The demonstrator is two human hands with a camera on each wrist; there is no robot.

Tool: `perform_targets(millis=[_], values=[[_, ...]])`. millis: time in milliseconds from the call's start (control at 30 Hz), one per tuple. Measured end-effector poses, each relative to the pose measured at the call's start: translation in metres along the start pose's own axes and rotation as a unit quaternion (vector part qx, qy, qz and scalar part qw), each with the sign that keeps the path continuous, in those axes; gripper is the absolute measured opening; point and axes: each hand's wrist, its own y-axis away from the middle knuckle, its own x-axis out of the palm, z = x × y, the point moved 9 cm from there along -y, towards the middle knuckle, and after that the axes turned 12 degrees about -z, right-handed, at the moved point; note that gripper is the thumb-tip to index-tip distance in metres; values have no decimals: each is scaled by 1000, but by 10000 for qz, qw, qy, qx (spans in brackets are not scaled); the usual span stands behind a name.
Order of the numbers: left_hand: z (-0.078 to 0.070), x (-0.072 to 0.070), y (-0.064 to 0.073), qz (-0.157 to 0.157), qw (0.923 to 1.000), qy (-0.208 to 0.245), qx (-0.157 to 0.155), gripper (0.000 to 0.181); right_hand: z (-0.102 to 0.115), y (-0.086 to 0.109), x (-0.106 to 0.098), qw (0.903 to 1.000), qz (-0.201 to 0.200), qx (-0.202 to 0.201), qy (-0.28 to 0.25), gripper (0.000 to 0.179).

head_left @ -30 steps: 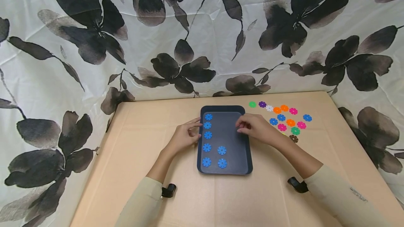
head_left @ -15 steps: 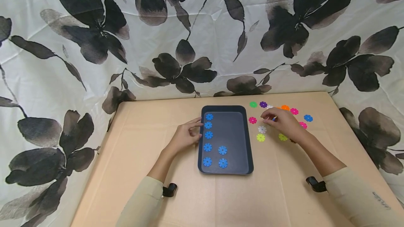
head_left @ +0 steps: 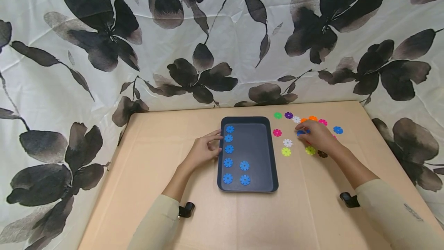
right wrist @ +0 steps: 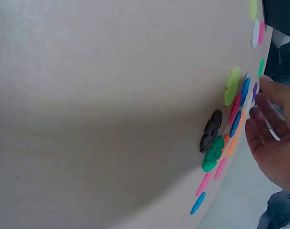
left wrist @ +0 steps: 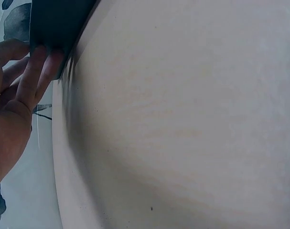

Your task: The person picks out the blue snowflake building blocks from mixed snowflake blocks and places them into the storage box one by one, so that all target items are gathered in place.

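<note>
A dark grey baking tray lies on the table, with a column of several blue notched discs along its left side. Two more blue discs form a second, shorter column near its front. Fairly straight fingers of my left hand touch the tray's left rim; the left wrist view shows the fingertips against the tray's side. My right hand hovers over the loose discs right of the tray, thumb and fingertips at a blue disc. In the right wrist view, blue discs lie below the fingers.
Around my right hand lie loose discs: pink, white, yellow, green, purple, brown, orange and another blue one. Behind the table hangs a flowered cloth.
My right hand has moved from above the tray's right side rightward to the loose discs, then slightly farther right to the blue disc. My left hand stays at the rim.
</note>
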Motion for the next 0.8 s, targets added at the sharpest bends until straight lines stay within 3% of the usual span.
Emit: perform_targets(millis=[367, 800], values=[[1, -1, 1, -8, 9999, 139, -20, 45, -9, -3, 6, 9997, 168, 154, 133, 25], [0, -1, 0, 5, 9999, 156, -36, 45, -8, -7, 3, 9999, 153, -47, 57, 25]])
